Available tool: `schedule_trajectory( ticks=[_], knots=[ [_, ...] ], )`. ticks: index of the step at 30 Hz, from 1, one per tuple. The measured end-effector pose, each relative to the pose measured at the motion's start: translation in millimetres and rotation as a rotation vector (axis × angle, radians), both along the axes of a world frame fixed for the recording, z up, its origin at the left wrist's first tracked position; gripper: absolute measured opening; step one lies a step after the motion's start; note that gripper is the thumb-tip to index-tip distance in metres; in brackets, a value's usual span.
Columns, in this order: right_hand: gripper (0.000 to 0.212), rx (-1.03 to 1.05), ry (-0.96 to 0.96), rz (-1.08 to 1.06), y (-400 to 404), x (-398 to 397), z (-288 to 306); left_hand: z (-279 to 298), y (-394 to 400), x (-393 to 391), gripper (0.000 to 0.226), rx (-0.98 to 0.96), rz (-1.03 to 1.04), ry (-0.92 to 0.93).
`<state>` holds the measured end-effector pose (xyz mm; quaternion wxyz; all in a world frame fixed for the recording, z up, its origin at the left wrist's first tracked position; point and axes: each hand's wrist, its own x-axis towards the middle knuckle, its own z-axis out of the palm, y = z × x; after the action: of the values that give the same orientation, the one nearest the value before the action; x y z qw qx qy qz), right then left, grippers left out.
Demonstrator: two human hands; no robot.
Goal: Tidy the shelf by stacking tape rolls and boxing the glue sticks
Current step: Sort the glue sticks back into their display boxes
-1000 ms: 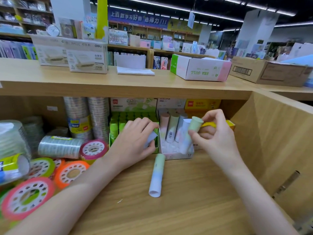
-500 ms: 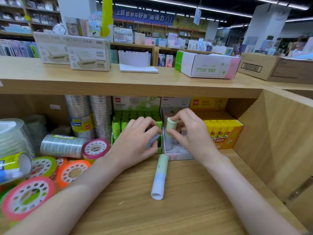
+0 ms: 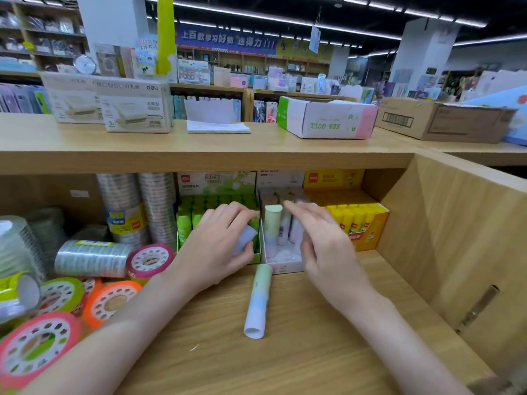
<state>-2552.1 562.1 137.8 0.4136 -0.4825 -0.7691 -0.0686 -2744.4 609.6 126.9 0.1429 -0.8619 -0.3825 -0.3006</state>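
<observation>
A small white display box (image 3: 282, 265) stands on the lower shelf between a green and a yellow box. A pastel green glue stick (image 3: 273, 223) stands upright at its front left, with more pastel sticks behind it. My right hand (image 3: 319, 240) hovers just right of that stick, fingers loose and blurred, holding nothing. My left hand (image 3: 222, 246) grips a bluish-white glue stick (image 3: 244, 243) in front of the green box. Another pastel glue stick (image 3: 258, 303) lies on the shelf board before the white box. Loose tape rolls (image 3: 111, 302) lie at the left.
A green box of glue sticks (image 3: 188, 220) and a yellow box of glue sticks (image 3: 359, 220) flank the white one. Stacked clear tape (image 3: 125, 209) stands behind the loose rolls. A wooden side wall (image 3: 456, 238) closes the right. Cartons sit on the shelf top (image 3: 199, 146).
My right hand set the green stick upright into the white box, let it go and drew back to the right. My left hand stayed put with its stick.
</observation>
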Motion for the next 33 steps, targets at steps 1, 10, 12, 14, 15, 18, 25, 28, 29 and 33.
schedule_trajectory(
  ticks=[1, 10, 12, 14, 15, 18, 25, 28, 29, 33],
  knots=[
    [0.042, 0.024, 0.041, -0.004, -8.9, 0.1, -6.0, -0.5, 1.0, -0.2, 0.037, 0.007, 0.002, 0.01],
    [0.018, -0.511, -0.03, 0.113, -30.6, -7.6, -18.4, -1.4, 1.8, 0.9, 0.034, 0.003, 0.012, 0.021],
    [0.024, -0.505, -0.063, 0.009, -29.0, 1.1, -10.5, -1.6, 1.6, 0.6, 0.034, -0.004, 0.008, 0.017],
    [0.024, -0.578, -0.072, -0.022, -27.0, 3.8, -4.6, -1.5, 1.5, 0.3, 0.034, -0.005, 0.003, 0.014],
    [0.025, -0.613, -0.074, -0.015, -26.8, 2.3, -2.2, -1.4, 1.5, 0.1, 0.034, -0.003, 0.002, 0.015],
    [0.048, -0.679, -0.126, -0.029, -26.8, -4.5, 1.0, -0.7, -0.1, 0.5, 0.033, -0.014, 0.005, 0.029],
    [0.034, -0.523, 0.252, 0.012, -12.9, 13.8, 27.4, -3.3, 1.2, -0.7, 0.032, 0.012, -0.007, 0.011],
    [0.035, -0.265, 0.329, 0.053, -4.0, 15.6, 33.9, -2.9, 0.5, -0.4, 0.032, -0.006, -0.005, 0.016],
    [0.035, -0.19, 0.285, 0.038, 0.3, 13.2, 31.5, -2.8, 0.3, -0.4, 0.032, -0.007, -0.001, 0.018],
    [0.025, -0.004, 0.026, 0.002, 16.3, 3.1, 14.7, -3.7, 1.3, -1.5, 0.029, 0.012, -0.007, 0.023]
  ],
)
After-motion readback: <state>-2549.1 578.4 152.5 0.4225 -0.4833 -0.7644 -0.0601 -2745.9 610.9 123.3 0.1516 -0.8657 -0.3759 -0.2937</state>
